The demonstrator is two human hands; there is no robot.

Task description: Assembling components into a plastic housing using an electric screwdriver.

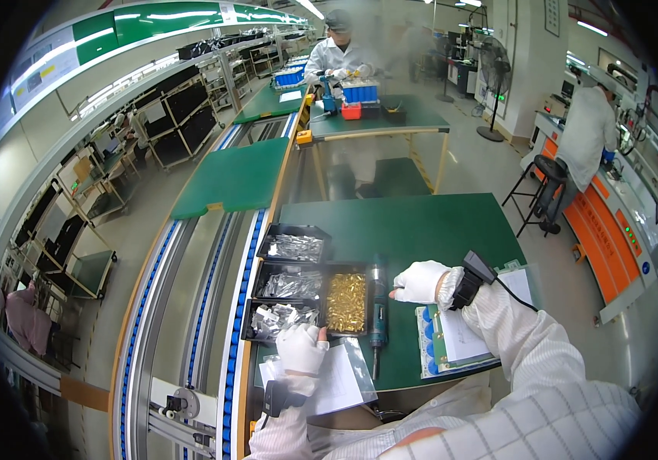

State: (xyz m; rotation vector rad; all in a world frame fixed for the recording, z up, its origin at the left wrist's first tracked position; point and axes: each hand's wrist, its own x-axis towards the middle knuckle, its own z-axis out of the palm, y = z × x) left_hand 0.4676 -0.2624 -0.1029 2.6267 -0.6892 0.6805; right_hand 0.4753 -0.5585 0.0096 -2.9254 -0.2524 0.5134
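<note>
Setting: factory floor with a roller conveyor (191, 322) running along the left of a green-topped workbench (421, 230); other people in white coats worked at stations further off.
Left hand: the gloved left hand (301, 347) rested on a sheet of paper in a clear sleeve (340, 379), its fingertips at the near edge of the tray of silvery bagged parts (279, 318). Fingers looked curled together; whether they pinched anything could not be told.
Right hand: the gloved right hand (419, 281), with a black device strapped at the wrist, hovered just right of the electric screwdriver (377, 303). Fingers were loosely closed, thumb pointing toward the tool, holding nothing visible.
Parts: a black tray of brass-coloured screws (347, 301) sat between the silvery trays and the screwdriver, which lay flat on the bench.
Other items: a clipboard with papers (459, 337) lay near the right forearm.
Step in hand: judged to be picking a part from the trays, both hands at the supplies.
Next move: would likely call for a precise pinch on one small piece, with the right hand free to close round the screwdriver.
</note>
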